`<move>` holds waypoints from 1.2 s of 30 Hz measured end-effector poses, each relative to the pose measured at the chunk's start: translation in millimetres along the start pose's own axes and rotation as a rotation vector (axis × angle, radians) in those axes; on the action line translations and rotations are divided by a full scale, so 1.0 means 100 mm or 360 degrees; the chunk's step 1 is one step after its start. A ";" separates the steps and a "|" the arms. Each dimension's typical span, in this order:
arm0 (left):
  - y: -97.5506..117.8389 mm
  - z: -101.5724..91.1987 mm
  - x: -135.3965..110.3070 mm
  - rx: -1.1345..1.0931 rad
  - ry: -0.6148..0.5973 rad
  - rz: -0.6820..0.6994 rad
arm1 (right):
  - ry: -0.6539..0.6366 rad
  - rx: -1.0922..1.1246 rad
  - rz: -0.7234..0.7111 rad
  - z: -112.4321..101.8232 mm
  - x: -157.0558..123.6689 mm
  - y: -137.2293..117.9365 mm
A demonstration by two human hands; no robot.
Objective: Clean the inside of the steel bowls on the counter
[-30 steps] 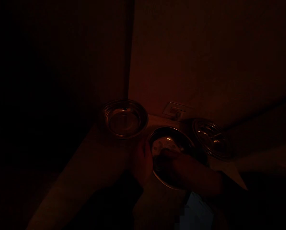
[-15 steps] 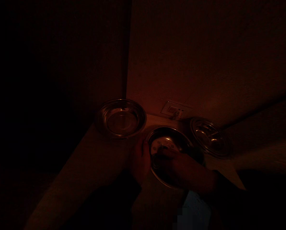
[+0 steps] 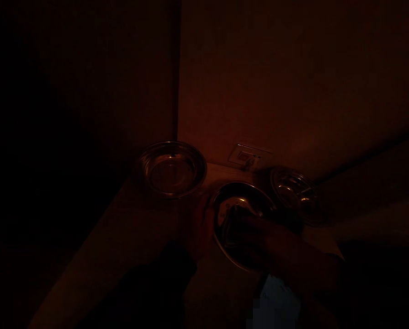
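Shallow bowl (image 3: pixel 252 197) of shiny metal on the table (image 3: pixel 103 256), just right of centre and below mid-frame. Inside, right hand (image 3: pixel 268 240), reaching in from the lower right, over a dark shape (image 3: pixel 232 226) too dim to name. Impossible to tell right fingers clamped on that shape from fingers merely laid across. At the bowl's left side, left hand (image 3: pixel 198 226), apparently touching the rim; grip or simple support, likewise impossible to tell.

For steady work inside: brace the left side firmly, press downward more than sideways, favour small, even movements. Beware of skidding or tipping, a likely risk with smooth metal.

Farther out, upper left of the hands, wide-rimmed bowl (image 3: pixel 172 179), near the table's far corner. Right of centre, metal dish (image 3: pixel 298 194), close to the shallow bowl; flat or leaning, hard to judge. Above, socket plate (image 3: pixel 248 156) on the wall (image 3: pixel 259 87). At the bottom edge, pale bluish thing (image 3: pixel 278 299), partly blocked out.
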State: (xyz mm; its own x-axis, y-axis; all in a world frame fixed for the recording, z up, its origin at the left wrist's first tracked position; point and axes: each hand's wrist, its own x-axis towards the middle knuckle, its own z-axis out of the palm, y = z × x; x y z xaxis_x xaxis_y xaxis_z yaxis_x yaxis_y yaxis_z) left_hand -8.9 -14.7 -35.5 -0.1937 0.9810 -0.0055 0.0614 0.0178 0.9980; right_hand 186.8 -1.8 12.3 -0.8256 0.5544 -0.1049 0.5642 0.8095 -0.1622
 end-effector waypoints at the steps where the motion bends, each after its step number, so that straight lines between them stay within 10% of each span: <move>1: 0.01 0.00 0.00 0.0010 -0.0005 0.0010 | 0.0029 -0.0001 0.0020 -0.01 0.00 0.00; 36: 0.04 -0.04 0.04 -0.0004 0.0118 -0.0133 | 0.0056 0.0178 0.0000 0.01 0.18 -0.01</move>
State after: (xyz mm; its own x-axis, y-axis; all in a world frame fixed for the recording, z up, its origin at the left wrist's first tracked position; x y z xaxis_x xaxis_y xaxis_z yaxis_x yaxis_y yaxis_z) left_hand -13.0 -11.0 -30.9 -0.2698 0.9592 -0.0845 0.0394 0.0986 0.9943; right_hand 171.9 7.3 9.8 -0.8237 0.5627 -0.0704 0.5587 0.7838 -0.2711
